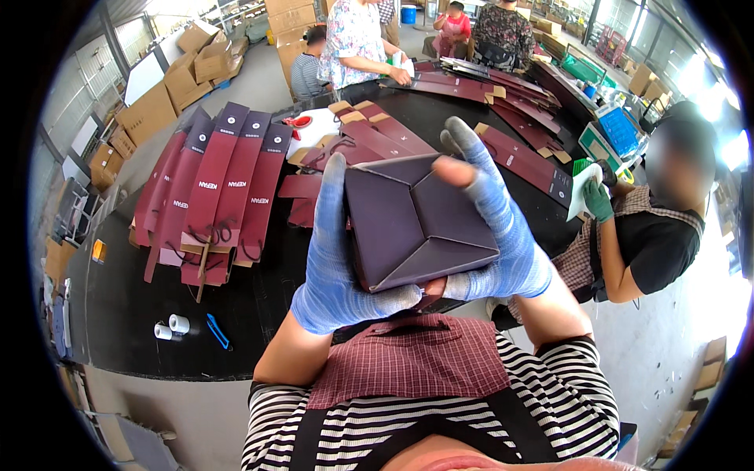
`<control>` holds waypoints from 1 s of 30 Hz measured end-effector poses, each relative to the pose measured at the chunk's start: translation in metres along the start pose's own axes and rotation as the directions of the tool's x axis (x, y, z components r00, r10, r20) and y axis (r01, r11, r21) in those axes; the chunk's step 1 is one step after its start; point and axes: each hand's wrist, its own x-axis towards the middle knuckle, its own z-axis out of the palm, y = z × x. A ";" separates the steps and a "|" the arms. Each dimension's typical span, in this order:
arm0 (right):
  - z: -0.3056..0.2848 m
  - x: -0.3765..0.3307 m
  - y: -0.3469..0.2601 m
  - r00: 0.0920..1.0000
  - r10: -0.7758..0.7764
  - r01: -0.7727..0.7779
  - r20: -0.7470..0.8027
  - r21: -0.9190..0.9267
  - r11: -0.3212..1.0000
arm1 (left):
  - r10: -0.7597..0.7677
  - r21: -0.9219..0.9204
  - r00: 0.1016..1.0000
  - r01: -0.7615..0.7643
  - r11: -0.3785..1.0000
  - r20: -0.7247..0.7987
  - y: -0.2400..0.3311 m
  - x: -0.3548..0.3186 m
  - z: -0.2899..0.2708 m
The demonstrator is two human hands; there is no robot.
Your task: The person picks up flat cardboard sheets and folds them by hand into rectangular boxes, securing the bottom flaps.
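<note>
Between my two hands is a long carton, its dark purple end [397,224] turned up toward me with the folded end flaps meeting in slanting seams. My left hand [328,271], in a blue knit glove, presses along the carton's left side, thumb at the near edge. On the opposite side my right hand [503,224], gloved alike, grips the carton with its fingers up along the far right edge. One bare fingertip pokes out of that right glove. The rest of the carton's length is hidden beneath its end.
On the black table [126,334], a pile of maroon cartons [224,188] lies left. Nearer are white tape rolls [179,323] and a blue utility knife [218,332]. Flat maroon cartons [385,137] spread beyond my hands. A co-worker [644,251] stands right; another person [357,47] works across the table.
</note>
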 end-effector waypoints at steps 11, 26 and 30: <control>0.046 -0.113 0.058 0.798 0.541 -0.320 -0.266 0.574 0.754 | 0.004 0.264 1.000 -0.009 0.964 0.021 -0.043 -0.033 0.018; -0.026 -0.057 0.059 0.690 0.584 -0.170 -0.428 0.689 0.705 | 0.042 0.913 0.990 0.105 0.395 -0.133 -0.009 -0.055 -0.091; -0.006 -0.120 0.080 0.515 0.785 -0.422 -0.344 0.696 0.581 | 0.023 0.907 0.907 0.421 0.032 -0.422 0.034 -0.013 -0.177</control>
